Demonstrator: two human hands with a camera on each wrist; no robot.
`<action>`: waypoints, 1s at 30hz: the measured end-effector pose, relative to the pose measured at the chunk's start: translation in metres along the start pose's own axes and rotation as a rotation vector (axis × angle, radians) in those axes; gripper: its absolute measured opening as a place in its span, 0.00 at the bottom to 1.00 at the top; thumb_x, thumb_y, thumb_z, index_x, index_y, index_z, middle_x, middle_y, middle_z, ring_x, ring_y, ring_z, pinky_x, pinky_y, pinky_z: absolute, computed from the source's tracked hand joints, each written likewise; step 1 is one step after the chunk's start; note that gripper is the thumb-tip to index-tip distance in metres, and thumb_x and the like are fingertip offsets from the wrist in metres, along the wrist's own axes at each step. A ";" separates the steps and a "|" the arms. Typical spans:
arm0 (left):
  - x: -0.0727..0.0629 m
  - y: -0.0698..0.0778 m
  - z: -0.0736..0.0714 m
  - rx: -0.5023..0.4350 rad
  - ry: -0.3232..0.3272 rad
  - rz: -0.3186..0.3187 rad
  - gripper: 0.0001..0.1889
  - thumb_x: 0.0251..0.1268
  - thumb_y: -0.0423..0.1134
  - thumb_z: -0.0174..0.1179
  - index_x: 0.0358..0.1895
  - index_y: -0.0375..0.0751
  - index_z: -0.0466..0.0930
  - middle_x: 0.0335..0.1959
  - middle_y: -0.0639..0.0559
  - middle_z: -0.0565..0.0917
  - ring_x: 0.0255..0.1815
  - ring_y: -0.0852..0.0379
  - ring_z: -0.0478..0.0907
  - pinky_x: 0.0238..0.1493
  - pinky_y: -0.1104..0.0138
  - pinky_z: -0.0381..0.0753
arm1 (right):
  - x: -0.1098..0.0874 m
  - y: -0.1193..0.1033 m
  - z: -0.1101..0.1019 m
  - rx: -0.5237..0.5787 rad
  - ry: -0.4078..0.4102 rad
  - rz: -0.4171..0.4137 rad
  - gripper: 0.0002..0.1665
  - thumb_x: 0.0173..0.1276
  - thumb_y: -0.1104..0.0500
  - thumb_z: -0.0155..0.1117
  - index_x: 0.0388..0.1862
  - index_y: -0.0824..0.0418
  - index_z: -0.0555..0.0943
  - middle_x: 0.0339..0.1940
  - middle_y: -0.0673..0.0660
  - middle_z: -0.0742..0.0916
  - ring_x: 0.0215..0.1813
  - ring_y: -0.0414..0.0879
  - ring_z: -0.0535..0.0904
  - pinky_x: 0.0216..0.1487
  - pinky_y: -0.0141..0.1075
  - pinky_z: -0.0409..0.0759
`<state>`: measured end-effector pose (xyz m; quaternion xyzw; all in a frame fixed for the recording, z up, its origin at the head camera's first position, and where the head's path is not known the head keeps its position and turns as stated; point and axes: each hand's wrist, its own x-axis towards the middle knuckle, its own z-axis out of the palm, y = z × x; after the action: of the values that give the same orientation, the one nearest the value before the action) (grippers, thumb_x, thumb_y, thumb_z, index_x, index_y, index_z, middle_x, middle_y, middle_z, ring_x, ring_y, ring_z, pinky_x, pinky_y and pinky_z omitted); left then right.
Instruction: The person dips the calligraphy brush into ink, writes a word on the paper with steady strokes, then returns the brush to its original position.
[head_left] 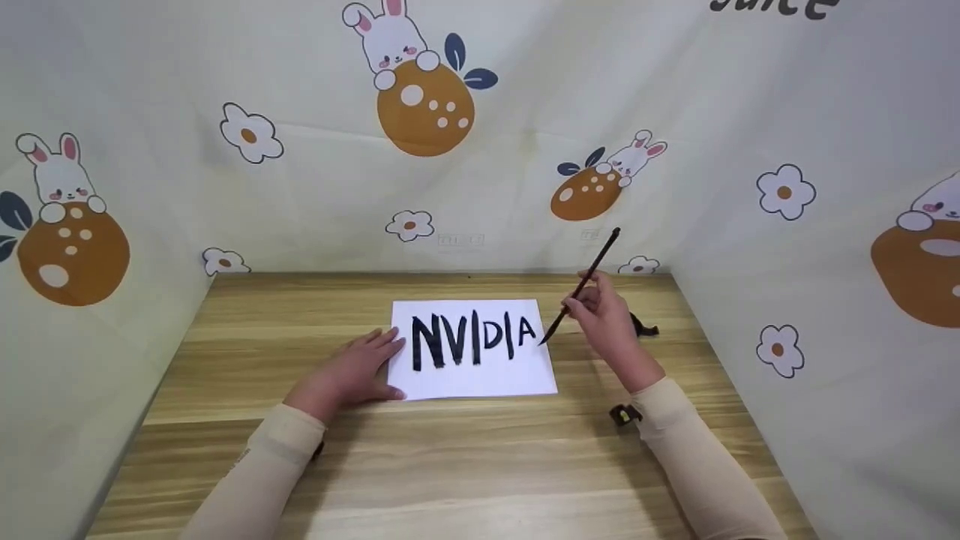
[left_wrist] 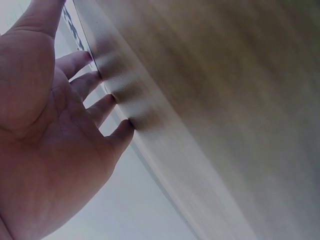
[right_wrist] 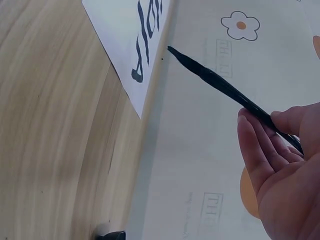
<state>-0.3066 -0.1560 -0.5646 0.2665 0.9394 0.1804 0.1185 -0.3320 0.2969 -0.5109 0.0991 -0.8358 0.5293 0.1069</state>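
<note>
A white sheet of paper point(head_left: 480, 383) lies on the wooden table, bearing "NVIDIA" in thick black strokes point(head_left: 428, 343). At its left edge rests my left hand point(head_left: 356, 367), fingers spread; the left wrist view shows the fingertips point(left_wrist: 126, 127) at the surface. My right hand point(head_left: 606, 319) pinches a dark writing brush point(head_left: 592, 267) between thumb and fingers, handle slanting up to the right. In the right wrist view, the black brush tip point(right_wrist: 175, 52) is held apart from the sheet, near the final letter's side.
A black object point(head_left: 643, 326) sits on the table point(head_left: 480, 465) behind my right hand, partly hidden and unclear in kind. Another small black item point(head_left: 624, 415) is at the right sleeve. Patterned cloth walls point(head_left: 315, 195) with rabbits and flowers rise along the table's back and sides.
</note>
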 end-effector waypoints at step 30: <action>0.001 -0.002 0.002 0.023 0.002 -0.007 0.54 0.67 0.63 0.76 0.87 0.37 0.63 0.90 0.37 0.58 0.89 0.28 0.53 0.82 0.28 0.55 | 0.006 0.009 -0.048 -0.122 -0.133 0.187 0.28 0.82 0.66 0.64 0.77 0.66 0.71 0.39 0.65 0.88 0.33 0.63 0.91 0.31 0.41 0.91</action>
<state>-0.3082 -0.1567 -0.5672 0.2643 0.9424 0.1695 0.1152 -0.3365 0.3436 -0.4966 0.0490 -0.8772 0.4775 0.0069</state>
